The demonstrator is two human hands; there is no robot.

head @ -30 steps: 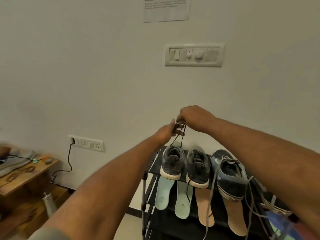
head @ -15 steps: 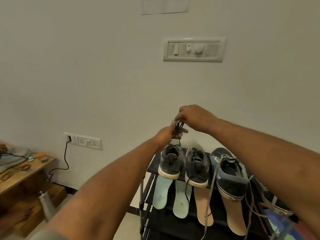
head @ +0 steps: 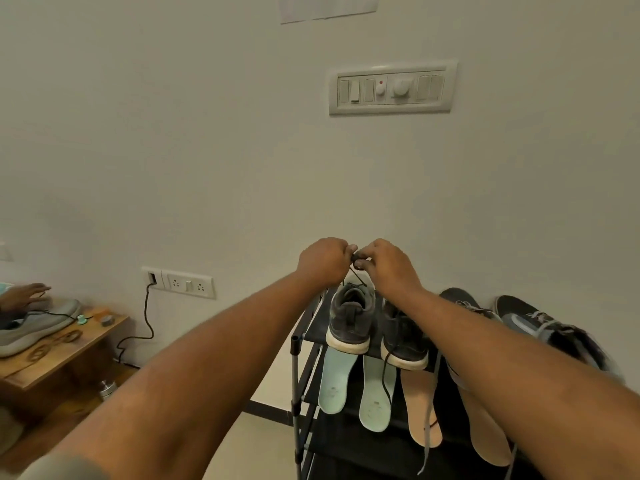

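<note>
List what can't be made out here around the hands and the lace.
Head view only:
- Lace ends: hidden inside the left hand and right hand that pinch it.
- Second grey shoe: partly covered by the right forearm.
- Wall notice: cut by the top edge, text unreadable.
- Sneaker at far right: blurred.

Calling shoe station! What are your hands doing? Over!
Left hand and right hand pinching lace. Lace runs to grey shoe on rack. Nothing blocking.
</note>
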